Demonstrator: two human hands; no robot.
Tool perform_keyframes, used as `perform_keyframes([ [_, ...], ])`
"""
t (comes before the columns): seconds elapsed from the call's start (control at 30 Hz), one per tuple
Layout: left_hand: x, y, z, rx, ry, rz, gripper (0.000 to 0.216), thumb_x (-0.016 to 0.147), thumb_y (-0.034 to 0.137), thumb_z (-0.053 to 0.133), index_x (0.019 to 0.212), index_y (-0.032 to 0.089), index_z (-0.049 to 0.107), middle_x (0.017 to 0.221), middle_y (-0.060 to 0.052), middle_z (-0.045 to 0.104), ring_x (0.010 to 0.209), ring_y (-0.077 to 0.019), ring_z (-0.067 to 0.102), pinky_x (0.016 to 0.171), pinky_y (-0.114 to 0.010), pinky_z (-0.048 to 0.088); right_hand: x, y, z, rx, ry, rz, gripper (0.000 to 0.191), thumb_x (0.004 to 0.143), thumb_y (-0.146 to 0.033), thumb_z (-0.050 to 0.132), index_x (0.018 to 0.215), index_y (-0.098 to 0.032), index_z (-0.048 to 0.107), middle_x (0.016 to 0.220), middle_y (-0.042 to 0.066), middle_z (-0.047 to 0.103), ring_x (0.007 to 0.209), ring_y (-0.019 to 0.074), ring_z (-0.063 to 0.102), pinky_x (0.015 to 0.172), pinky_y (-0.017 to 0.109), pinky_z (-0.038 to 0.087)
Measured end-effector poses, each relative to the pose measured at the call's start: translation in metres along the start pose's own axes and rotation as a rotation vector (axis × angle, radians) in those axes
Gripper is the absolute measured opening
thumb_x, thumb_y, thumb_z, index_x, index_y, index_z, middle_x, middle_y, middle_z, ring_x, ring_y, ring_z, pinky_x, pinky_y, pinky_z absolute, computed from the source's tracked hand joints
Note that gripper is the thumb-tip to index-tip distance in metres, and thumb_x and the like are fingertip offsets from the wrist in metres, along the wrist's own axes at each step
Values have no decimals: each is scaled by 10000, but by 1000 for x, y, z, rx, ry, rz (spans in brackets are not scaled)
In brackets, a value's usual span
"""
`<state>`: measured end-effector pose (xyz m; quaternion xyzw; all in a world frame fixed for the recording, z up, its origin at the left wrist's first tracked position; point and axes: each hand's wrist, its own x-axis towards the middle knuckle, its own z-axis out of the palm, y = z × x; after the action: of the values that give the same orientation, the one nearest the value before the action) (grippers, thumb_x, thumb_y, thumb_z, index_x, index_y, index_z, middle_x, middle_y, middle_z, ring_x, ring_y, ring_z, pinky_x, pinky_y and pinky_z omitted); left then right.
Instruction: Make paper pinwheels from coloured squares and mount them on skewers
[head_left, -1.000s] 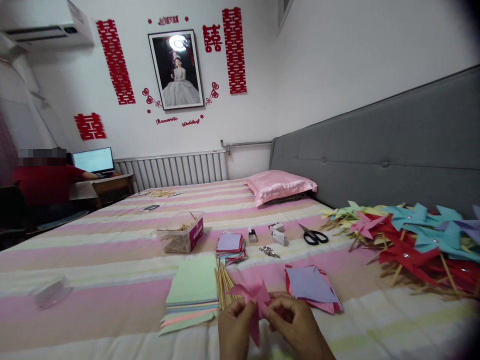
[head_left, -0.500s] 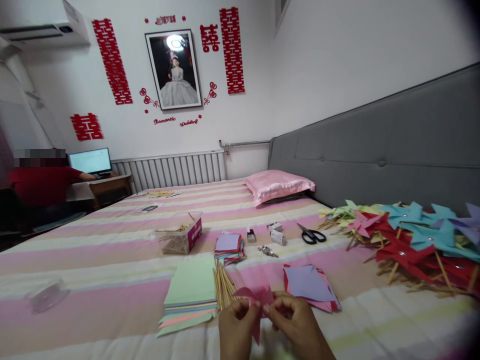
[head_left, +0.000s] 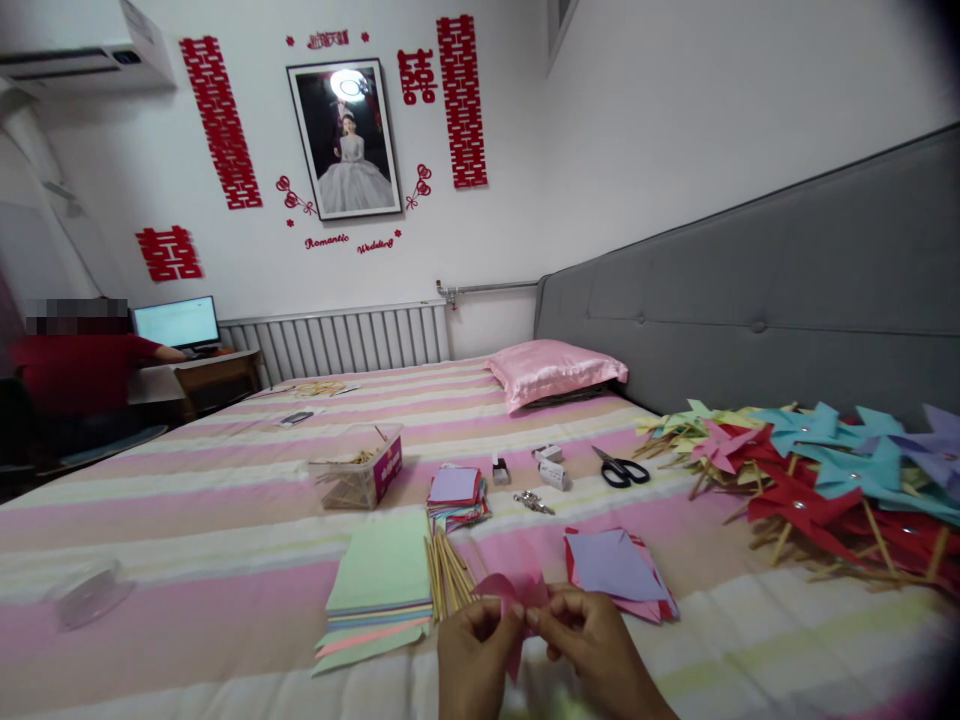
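Note:
At the bottom centre, my left hand (head_left: pixel 472 655) and my right hand (head_left: pixel 592 650) are both pinched on a folded pink paper pinwheel (head_left: pixel 514 595) held just above the striped bed (head_left: pixel 225 560). Their fingertips meet at the paper's middle. Just beyond my hands lie a bundle of wooden sticks (head_left: pixel 446 570), a stack of coloured paper sheets topped with green (head_left: pixel 382 580) and a pile of cut squares topped with purple (head_left: pixel 615 565).
A heap of finished pinwheels (head_left: pixel 825 470) covers the bed's right side by the grey headboard (head_left: pixel 750 290). Scissors (head_left: pixel 621 468), small folded papers (head_left: pixel 457 492), a box of sticks (head_left: pixel 360 475) and a pink pillow (head_left: pixel 555 370) lie further off. A person in red (head_left: pixel 82 370) sits at a desk far left.
The pinwheel's blades have been folded in tighter between my fingers and sit lower. The view has drifted slightly right; nothing else has moved.

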<state>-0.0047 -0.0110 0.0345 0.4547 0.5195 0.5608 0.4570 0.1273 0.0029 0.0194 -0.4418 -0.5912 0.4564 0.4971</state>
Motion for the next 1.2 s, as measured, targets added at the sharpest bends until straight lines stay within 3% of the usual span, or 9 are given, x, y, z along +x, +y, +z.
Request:
perform_keyframes([
  [0.27, 0, -1, 4, -26, 48, -28, 188, 548, 287, 700, 511, 104, 679, 497, -71, 668, 492, -162, 559, 513, -240, 413, -1, -1, 2, 12, -15, 2, 394, 658, -482, 636, 475, -133, 629, 661, 60, 662, 561, 160, 574, 538, 248, 419],
  [0.43, 4, -4, 1, -19, 166, -46, 156, 535, 250, 650, 456, 122, 610, 407, 1, 563, 421, -106, 457, 454, -213, 336, 1, 2, 1, -3, 19, 0, 334, 634, -461, 664, 570, -133, 650, 723, 73, 683, 659, 193, 599, 600, 259, 437],
  [0.6, 9, -7, -5, -7, 279, -80, 198, 534, 323, 589, 461, 149, 530, 354, 58, 433, 359, -78, 359, 400, -207, 284, 16, 14, -18, -48, 94, 20, 310, 695, -463, 579, 706, -152, 579, 738, 59, 673, 653, 183, 617, 567, 249, 463],
  [0.73, 12, -8, -5, -18, 332, -84, 222, 509, 362, 561, 451, 153, 512, 356, 64, 400, 348, -79, 352, 387, -228, 323, 41, 25, -39, -176, 115, 36, 222, 737, -332, 542, 851, -145, 576, 814, 69, 675, 739, 199, 640, 604, 269, 496],
  [0.83, 14, -9, -4, -35, 347, -84, 215, 493, 357, 553, 444, 152, 513, 367, 58, 405, 355, -79, 349, 383, -235, 339, 67, 34, -50, -323, 105, 54, 158, 766, -204, 549, 901, -135, 591, 866, 63, 672, 834, 182, 630, 746, 293, 493],
  [1.03, 16, -6, -2, -84, 341, -91, 215, 482, 360, 544, 417, 163, 487, 349, 66, 374, 342, -63, 312, 368, -216, 301, 124, 51, -55, -711, 51, 173, 217, 852, -269, 522, 1046, -179, 561, 1101, 54, 582, 924, 185, 584, 775, 377, 489],
  [1.2, 18, -3, -3, -140, 341, -116, 204, 476, 352, 535, 402, 177, 463, 333, 67, 365, 323, -52, 291, 357, -206, 267, 161, 67, -49, -942, 8, 274, 257, 853, -273, 522, 1092, -181, 532, 1118, 58, 567, 937, 195, 581, 776, 387, 491],
])
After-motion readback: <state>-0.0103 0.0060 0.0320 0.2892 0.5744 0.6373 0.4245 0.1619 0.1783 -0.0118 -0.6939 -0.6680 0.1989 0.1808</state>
